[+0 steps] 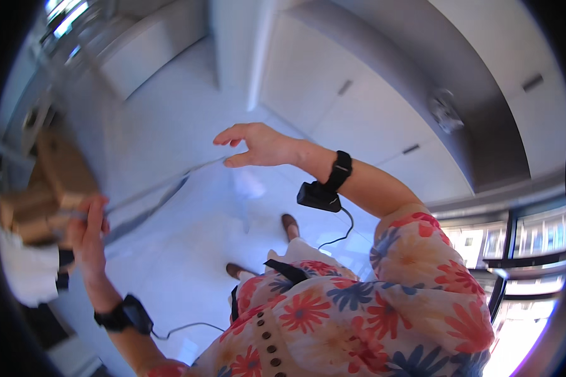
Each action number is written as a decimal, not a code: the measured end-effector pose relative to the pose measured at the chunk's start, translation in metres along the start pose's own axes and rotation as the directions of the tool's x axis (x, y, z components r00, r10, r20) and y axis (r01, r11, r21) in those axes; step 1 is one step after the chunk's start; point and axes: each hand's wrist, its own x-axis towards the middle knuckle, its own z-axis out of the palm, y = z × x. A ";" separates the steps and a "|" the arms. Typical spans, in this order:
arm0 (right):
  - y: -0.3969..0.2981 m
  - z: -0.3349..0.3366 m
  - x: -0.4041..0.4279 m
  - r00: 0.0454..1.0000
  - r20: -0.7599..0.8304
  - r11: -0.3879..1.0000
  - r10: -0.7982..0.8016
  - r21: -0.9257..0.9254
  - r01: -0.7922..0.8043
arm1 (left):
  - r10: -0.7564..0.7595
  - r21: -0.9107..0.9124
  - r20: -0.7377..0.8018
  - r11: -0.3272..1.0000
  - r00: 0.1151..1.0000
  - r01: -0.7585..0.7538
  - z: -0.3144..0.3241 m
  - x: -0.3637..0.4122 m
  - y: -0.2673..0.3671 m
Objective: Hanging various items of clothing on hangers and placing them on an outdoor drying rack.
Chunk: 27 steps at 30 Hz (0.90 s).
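Observation:
My right hand (264, 145) is held out over the pale, glossy floor (170, 282). Its thumb and fingers are apart, and nothing shows in the gap. A thin, dark-edged strip (170, 186) runs from near my left hand to the right thumb's tip; whether either hand touches it, I cannot tell. Blurred by motion, my left hand (90, 235) has its fingers raised in front of brown cardboard boxes (66, 169). What it grips, if anything, is unclear. Black wrist straps with small devices (318, 195) and cables are on both forearms.
White cabinets (358, 122) with dark handles line the far right side, below a grey recess holding a blurred clear object (445, 110). A white panel (238, 52) stands at the top. Windows (528, 264) are at the right. White material (28, 268) lies near the boxes.

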 end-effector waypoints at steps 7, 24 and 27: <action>0.060 -0.011 0.003 0.798 -0.365 0.873 0.479 0.108 -0.475 | -0.099 0.065 0.203 0.994 0.974 0.087 -0.103 0.026 -0.133; 0.026 -0.020 -0.023 0.127 -0.901 0.823 0.415 0.313 -0.474 | -0.255 -0.275 -0.334 0.947 0.907 0.165 -0.285 0.030 -0.236; 0.051 -0.054 -0.029 0.185 -0.911 0.837 0.368 0.238 -0.492 | -0.268 -0.281 -0.379 0.945 0.886 0.166 -0.243 0.027 -0.226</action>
